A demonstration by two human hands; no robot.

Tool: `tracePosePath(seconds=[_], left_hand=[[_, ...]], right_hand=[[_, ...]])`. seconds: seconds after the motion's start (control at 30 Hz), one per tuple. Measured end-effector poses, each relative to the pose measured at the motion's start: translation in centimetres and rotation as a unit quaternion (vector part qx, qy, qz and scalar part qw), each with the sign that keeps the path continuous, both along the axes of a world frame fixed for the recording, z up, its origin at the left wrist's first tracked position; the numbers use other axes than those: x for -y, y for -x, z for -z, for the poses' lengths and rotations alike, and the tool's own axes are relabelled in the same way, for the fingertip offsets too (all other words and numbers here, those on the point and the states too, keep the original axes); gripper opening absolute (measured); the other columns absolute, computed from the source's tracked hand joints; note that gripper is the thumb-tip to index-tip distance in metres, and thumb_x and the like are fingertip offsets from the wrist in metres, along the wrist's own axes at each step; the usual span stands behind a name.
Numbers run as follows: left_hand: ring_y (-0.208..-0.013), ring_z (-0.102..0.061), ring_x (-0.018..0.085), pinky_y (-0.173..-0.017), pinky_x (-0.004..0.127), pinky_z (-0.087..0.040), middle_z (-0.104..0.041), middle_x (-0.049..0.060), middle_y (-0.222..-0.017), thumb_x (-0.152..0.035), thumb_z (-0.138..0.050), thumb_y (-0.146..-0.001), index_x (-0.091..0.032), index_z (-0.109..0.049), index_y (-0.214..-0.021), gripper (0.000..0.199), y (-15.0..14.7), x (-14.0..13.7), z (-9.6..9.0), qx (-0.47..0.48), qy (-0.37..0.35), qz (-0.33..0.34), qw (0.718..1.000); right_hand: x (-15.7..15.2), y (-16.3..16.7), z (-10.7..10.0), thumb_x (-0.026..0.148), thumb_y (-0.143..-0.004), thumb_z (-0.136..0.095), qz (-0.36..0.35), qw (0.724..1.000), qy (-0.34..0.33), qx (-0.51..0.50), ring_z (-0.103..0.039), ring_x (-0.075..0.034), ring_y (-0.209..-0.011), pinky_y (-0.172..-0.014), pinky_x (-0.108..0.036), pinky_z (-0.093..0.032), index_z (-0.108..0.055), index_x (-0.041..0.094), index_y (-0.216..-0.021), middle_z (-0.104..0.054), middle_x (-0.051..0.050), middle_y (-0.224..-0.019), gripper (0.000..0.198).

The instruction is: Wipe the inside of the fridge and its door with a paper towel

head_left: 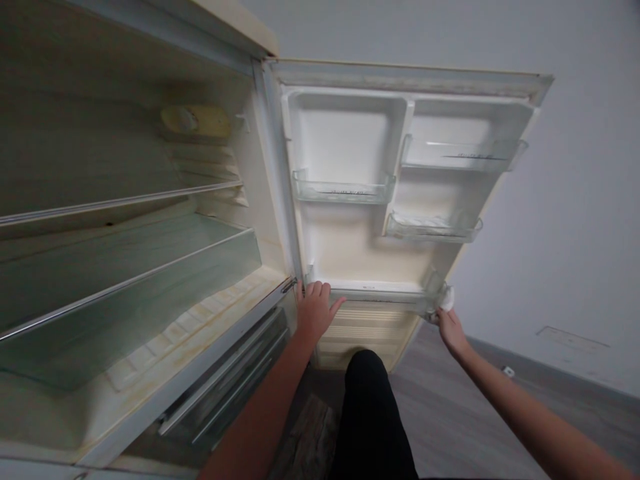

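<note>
We stand before an open fridge (150, 280), its cream-coloured cabinet filling the left half of our view, with glass shelves (125, 267) running across it and a yellowed light cover (195, 121) high on the inner side wall. The fridge door (400, 87) swings wide to our right, its inner lining facing us against a pale grey wall (575, 200). Grey wood-look flooring (450, 413) spreads below, and our own dark-clad leg (370, 413) rises between our arms.

On the door we see three clear bins: an upper left one (343, 190), an upper right one (463, 157) and a middle right one (433, 228). Lowest of all sits the long bottom door shelf (385, 293), spanning the door's width at the height of our hands.

Our left arm reaches up and forward from the bottom of the frame, forearm straight; the left hand (315, 310) lies flat against the left end of that bottom shelf, fingers spread loosely and pointing upward, gripping nothing that we can make out. Our right arm stretches in from the lower right corner, nearly fully extended; the right hand (450, 327) meets the shelf's right end at the door's outer edge, fingers curled around a small white thing (447, 298), perhaps a cloth, too small for us to tell for certain.
</note>
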State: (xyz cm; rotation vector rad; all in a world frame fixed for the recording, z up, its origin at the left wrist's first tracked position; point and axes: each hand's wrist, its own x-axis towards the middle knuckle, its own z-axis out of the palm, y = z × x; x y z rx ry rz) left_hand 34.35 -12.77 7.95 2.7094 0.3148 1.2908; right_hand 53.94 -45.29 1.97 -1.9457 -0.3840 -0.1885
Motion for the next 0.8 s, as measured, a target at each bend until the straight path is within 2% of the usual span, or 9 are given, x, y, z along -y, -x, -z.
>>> tracePosePath(seconds=[0.03,0.13,0.27,0.33,0.47,0.57,0.63,0.8], left_hand=[[-0.098,-0.056,0.033,-0.115,0.067,-0.026,-0.061,0.008,-0.090,-0.053,-0.066,-0.089,-0.025,-0.060,-0.091,0.029,0.0,0.1,0.0,0.000,0.002,0.000,1.000],[-0.099,-0.056,0.035,-0.113,0.067,-0.028,-0.061,0.009,-0.091,-0.053,-0.066,-0.089,-0.024,-0.060,-0.090,0.029,-0.1,0.3,0.0,-0.002,0.006,-0.003,1.000],[-0.099,-0.057,0.035,-0.112,0.065,-0.030,-0.061,0.009,-0.091,-0.053,-0.066,-0.090,-0.024,-0.060,-0.092,0.030,-0.1,0.5,0.1,-0.005,-0.008,-0.009,1.000],[-0.100,-0.057,0.034,-0.112,0.065,-0.030,-0.061,0.009,-0.091,-0.052,-0.066,-0.090,-0.024,-0.060,-0.093,0.029,-0.1,0.5,0.1,-0.007,-0.012,-0.010,1.000],[-0.099,-0.057,0.033,-0.112,0.064,-0.031,-0.062,0.009,-0.093,-0.048,-0.064,-0.092,-0.024,-0.060,-0.094,0.024,0.0,0.3,0.2,-0.012,-0.018,-0.004,1.000],[-0.100,-0.058,0.033,-0.112,0.063,-0.031,-0.063,0.009,-0.093,-0.046,-0.063,-0.093,-0.024,-0.060,-0.094,0.022,0.0,0.2,0.3,-0.015,-0.015,-0.002,1.000],[-0.101,-0.058,0.033,-0.113,0.062,-0.031,-0.063,0.009,-0.095,-0.045,-0.063,-0.093,-0.023,-0.060,-0.095,0.022,0.0,0.3,0.3,-0.019,-0.020,-0.011,1.000],[-0.104,-0.059,0.030,-0.115,0.056,-0.032,-0.065,0.008,-0.099,-0.044,-0.059,-0.096,-0.021,-0.060,-0.099,0.023,0.2,0.7,0.0,-0.049,-0.049,-0.049,0.996]], right_hand=[[-0.6,0.0,-0.2,0.039,-0.087,-0.042,0.010,0.997,-0.054,-0.061,-0.067,-0.027,-0.101,-0.092,-0.050,-0.058,-0.058,0.020,-0.100,-0.069,-0.011,-0.096,0.028],[-2.5,0.4,-1.0,0.025,-0.080,-0.045,0.006,0.977,-0.136,-0.163,-0.067,-0.021,-0.075,-0.076,-0.046,-0.063,-0.052,0.021,-0.089,-0.063,-0.005,-0.076,0.012],[-5.5,1.7,-1.5,0.010,-0.076,-0.048,-0.017,0.923,-0.258,-0.284,-0.064,-0.014,-0.069,-0.077,-0.037,-0.065,-0.052,0.021,-0.092,-0.061,0.000,-0.074,0.020],[-7.4,2.4,-1.5,0.005,-0.077,-0.047,-0.025,0.905,-0.286,-0.314,-0.064,-0.011,-0.068,-0.075,-0.028,-0.064,-0.055,0.020,-0.095,-0.061,0.002,-0.075,0.025],[-11.5,3.9,-1.1,0.001,-0.080,-0.047,-0.077,0.879,-0.299,-0.364,-0.068,-0.008,-0.073,-0.070,-0.017,-0.059,-0.059,0.016,-0.097,-0.069,-0.002,-0.089,0.026],[-14.7,5.5,-0.4,0.009,-0.087,-0.050,-0.175,0.871,-0.257,-0.380,-0.073,-0.012,-0.085,-0.073,-0.020,-0.059,-0.063,0.012,-0.096,-0.073,-0.009,-0.102,0.017],[-17.0,6.6,0.2,0.015,-0.088,-0.051,-0.227,0.865,-0.233,-0.382,-0.073,-0.015,-0.088,-0.075,-0.023,-0.059,-0.065,0.012,-0.092,-0.074,-0.010,-0.101,0.015],[-23.7,9.5,1.1,0.026,-0.081,-0.060,-0.242,0.864,-0.237,-0.372,-0.071,-0.019,-0.091,-0.079,-0.028,-0.059,-0.065,0.016,-0.091,-0.074,-0.008,-0.094,0.015]])
